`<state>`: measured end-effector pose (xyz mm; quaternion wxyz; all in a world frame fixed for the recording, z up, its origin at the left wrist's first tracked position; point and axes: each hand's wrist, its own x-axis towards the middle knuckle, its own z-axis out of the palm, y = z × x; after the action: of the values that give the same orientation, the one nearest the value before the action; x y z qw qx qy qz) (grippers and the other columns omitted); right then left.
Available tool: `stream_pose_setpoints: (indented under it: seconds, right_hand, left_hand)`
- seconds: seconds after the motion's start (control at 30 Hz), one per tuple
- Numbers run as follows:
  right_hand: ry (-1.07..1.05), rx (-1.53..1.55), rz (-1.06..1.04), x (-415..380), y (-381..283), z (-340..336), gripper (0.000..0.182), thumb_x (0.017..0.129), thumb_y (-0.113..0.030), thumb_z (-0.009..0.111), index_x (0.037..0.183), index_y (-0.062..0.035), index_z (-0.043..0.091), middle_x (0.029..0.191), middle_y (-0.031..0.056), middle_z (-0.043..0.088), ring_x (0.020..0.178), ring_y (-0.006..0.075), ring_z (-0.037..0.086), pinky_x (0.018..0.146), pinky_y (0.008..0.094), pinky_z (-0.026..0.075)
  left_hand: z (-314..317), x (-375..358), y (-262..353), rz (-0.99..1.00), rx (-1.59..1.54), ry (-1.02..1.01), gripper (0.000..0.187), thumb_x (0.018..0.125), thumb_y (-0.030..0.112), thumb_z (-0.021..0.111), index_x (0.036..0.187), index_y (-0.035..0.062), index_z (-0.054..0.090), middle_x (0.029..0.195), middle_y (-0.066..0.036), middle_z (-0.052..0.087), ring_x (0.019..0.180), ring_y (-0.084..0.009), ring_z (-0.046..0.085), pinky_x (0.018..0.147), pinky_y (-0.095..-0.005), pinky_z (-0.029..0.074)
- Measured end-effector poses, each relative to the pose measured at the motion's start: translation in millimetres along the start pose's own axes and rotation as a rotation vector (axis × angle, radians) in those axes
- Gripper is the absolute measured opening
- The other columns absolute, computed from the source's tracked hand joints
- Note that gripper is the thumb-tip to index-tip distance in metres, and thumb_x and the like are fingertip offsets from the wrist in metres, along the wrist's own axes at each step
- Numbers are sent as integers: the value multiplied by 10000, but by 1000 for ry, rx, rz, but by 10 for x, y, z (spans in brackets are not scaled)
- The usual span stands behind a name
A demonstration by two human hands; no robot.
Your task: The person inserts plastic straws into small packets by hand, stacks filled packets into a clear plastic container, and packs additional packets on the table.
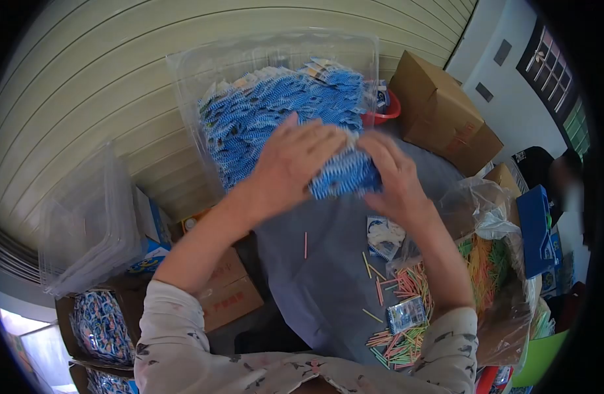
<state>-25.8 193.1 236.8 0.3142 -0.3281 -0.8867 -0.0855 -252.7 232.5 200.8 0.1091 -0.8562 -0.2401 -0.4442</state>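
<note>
- Pale slatted wall (118, 72) stands behind the clear bin (272, 47); grey cloth covers the desk (282, 262) on the bin's near side.
- Blue-and-white packets (262, 108) lie in overlapping rows inside the bin; the bundle of packets (341, 176) is in both hands, at the bin's near edge, toward its right side.
- To handle the bundle well, I would press evenly from both ends, keep the packet edges lined up, and avoid squeezing so hard that the middle ones bow or slip out.
- Short, level movements should keep it together, with the wrists clear of the bin's rim.
- The left hand (290, 161) is narrowed on the bundle's left end, back of the hand up, forearm slanting in from the lower left of the bin.
- The right hand (397, 178) is curved around the other end, fingers above and thumb lower, forearm rising from the bin's lower right. Blur hides the exact fingertip contacts.
</note>
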Motion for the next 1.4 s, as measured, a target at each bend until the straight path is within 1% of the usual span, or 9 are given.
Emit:
stream_pose_setpoints:
  seconds: [0.1,0.3,0.4,0.57,0.8,1.0,1.07,1.2,1.4]
  right_hand:
    - [234,-131,-207,670,642,294,779,557,5,791,1279,-45,501,1271,196,531,1139,404,544,947,447,483]
    - [317,-195,-311,1471,1520,906,745,544,36,754,1250,-46,527,1276,170,537,1147,393,534,974,438,476]
    - [287,-206,-334,1581,1773,1208,738,564,88,688,1272,-55,535,1309,174,528,1222,401,500,1008,443,452]
    - [260,-79,-279,1637,1867,1523,713,596,120,621,1278,-79,549,1344,158,521,1243,389,493,1047,431,432]
    - [190,-241,-471,1866,1996,1483,694,625,120,629,1278,-104,554,1352,138,521,1253,375,489,1047,418,452]
    - [249,-208,-418,1847,2070,1603,698,661,103,615,1303,-162,543,1393,122,497,1264,376,486,1051,415,454]
    - [114,-46,-111,1829,2087,1708,701,714,39,626,1357,-207,494,1421,123,476,1281,380,477,1039,443,443]
    - [-43,-123,19,1779,1983,1677,704,775,-51,636,1418,-253,433,1455,122,445,1307,363,462,1039,499,396]
    - [172,-412,96,1510,1663,1729,715,832,-153,660,1476,-285,381,1478,185,394,1321,367,430,1049,553,306]
  left_hand:
    - [-57,475,-707,59,239,35,618,750,197,740,1333,115,550,1307,-108,600,1241,-323,546,1075,-516,380]
    - [204,659,-1724,-33,176,-40,692,671,70,773,1320,180,561,1315,-73,578,1227,-298,521,1041,-458,418]
    - [294,606,-1967,-197,289,-189,682,732,189,780,1364,181,522,1339,-103,562,1234,-307,521,1047,-422,424]
    - [406,437,-2097,-559,63,-319,806,785,539,706,1452,184,425,1409,-154,505,1313,-369,459,1090,-443,393]
    - [440,316,-2128,-581,78,-308,833,794,514,711,1488,200,373,1428,-170,476,1297,-378,479,1090,-444,397]
    - [407,316,-1958,-586,134,-309,826,820,472,698,1512,219,323,1424,-186,465,1280,-391,492,1078,-459,411]
    - [389,312,-1926,-614,157,-330,842,821,468,698,1520,225,297,1425,-189,464,1284,-385,490,1082,-458,410]
    - [405,313,-2036,-656,145,-327,831,825,489,691,1514,222,312,1405,-175,489,1254,-390,511,1065,-448,416]
    - [420,262,-2164,-642,109,-333,828,831,466,683,1514,207,294,1405,-194,484,1266,-390,505,1075,-450,421]
